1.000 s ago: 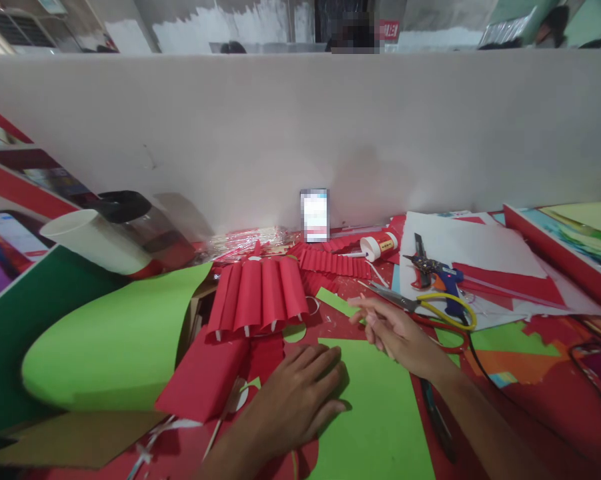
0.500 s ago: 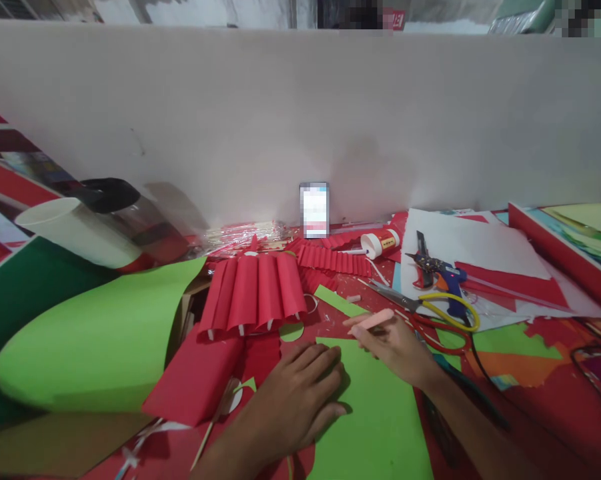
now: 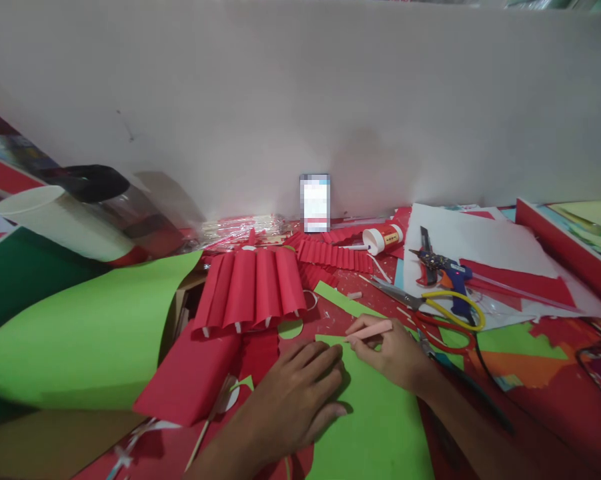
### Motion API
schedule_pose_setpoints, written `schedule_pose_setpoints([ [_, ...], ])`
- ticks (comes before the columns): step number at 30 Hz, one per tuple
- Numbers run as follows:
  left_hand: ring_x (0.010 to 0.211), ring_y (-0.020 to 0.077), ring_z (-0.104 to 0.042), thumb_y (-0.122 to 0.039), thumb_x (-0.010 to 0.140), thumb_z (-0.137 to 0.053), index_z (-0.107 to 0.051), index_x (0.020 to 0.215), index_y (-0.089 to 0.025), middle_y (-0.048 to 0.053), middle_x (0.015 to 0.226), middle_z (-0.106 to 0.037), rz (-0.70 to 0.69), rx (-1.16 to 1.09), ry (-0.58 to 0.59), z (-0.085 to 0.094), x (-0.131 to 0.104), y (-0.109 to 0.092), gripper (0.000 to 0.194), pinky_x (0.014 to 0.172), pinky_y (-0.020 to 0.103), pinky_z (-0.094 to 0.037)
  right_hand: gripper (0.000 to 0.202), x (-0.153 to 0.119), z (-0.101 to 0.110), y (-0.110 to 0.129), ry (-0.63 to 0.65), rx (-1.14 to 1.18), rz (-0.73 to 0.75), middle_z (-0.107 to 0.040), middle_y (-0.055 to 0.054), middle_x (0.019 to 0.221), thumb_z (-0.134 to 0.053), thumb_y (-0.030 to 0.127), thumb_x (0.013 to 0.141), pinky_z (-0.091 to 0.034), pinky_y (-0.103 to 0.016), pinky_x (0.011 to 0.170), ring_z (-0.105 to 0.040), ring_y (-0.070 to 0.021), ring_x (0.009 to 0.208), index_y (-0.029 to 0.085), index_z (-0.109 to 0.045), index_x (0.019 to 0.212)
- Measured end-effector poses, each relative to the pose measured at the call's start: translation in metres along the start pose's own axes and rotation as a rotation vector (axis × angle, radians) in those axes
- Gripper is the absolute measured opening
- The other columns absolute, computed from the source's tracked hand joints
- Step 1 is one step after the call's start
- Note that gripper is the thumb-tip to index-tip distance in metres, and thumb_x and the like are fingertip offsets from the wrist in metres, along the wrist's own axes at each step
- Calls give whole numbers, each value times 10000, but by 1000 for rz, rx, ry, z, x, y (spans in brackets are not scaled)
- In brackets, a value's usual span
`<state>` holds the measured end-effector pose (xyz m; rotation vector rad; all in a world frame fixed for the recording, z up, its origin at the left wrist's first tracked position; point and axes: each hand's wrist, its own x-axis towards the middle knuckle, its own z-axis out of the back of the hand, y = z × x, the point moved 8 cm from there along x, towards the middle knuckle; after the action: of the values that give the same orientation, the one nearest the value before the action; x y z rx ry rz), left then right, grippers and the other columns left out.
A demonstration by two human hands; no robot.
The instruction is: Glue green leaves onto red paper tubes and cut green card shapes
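My left hand (image 3: 305,393) lies flat on the left side of a green sheet of paper (image 3: 375,427), fingers stretched out. In my right hand (image 3: 393,353) is a pale pink pen-like stick (image 3: 373,331), pinched between thumb and fingers. Its tip is near the sheet's far edge, just right of my left fingertips; I cannot tell whether it touches. A narrow green strip (image 3: 340,299) lies beyond that hand. Left of the sheet stands a pleated red paper piece (image 3: 253,287) with white tabs along its lower edge, and a green paper disc (image 3: 290,329) lies beside it.
Scissors (image 3: 450,307) with yellow and red handles and a blue glue gun (image 3: 457,283) lie at right. A phone (image 3: 315,203) leans on the white wall. Curved green paper (image 3: 75,333) and a white cup (image 3: 65,220) stand at left; a cable (image 3: 490,373) crosses the right side.
My right hand has moved slightly down and left, bringing the pink stick's tip to the sheet's far edge. My left hand stays in place. The view has tilted slightly downward.
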<state>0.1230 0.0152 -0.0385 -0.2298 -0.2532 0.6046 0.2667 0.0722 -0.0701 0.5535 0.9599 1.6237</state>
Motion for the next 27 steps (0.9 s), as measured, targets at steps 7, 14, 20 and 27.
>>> schedule_pose_setpoints([
  [7,1140,264,-571,-487,986,-517,-603,1134,-231,37,1326,-629,9,-10,3,-1,0,1,309,1032,443,-410,162,0,-1,3,19,-14,19,-791,-32,917,-617,222,858,-535,-240,657,-718,-184,767,206,-773,898],
  [14,1146,266,-572,-487,991,-507,-600,1159,-229,42,1320,-634,15,-12,11,-1,1,1,321,1042,448,-402,117,1,2,7,25,-66,1,-776,-7,792,-628,174,809,-496,-228,604,-695,-168,686,200,-742,814],
  [20,1143,261,-569,-473,992,-510,-601,1141,-226,46,1312,-637,8,-18,-10,1,0,0,303,1040,438,-401,131,0,1,6,12,-36,3,-782,-20,831,-623,181,821,-501,-228,616,-698,-169,702,197,-753,835],
  [27,1147,264,-565,-481,1000,-488,-591,1139,-230,37,1329,-627,18,-30,10,-2,-1,1,305,1043,444,-389,136,0,1,5,6,-30,9,-778,-29,839,-617,182,826,-496,-226,621,-697,-171,721,191,-751,846],
])
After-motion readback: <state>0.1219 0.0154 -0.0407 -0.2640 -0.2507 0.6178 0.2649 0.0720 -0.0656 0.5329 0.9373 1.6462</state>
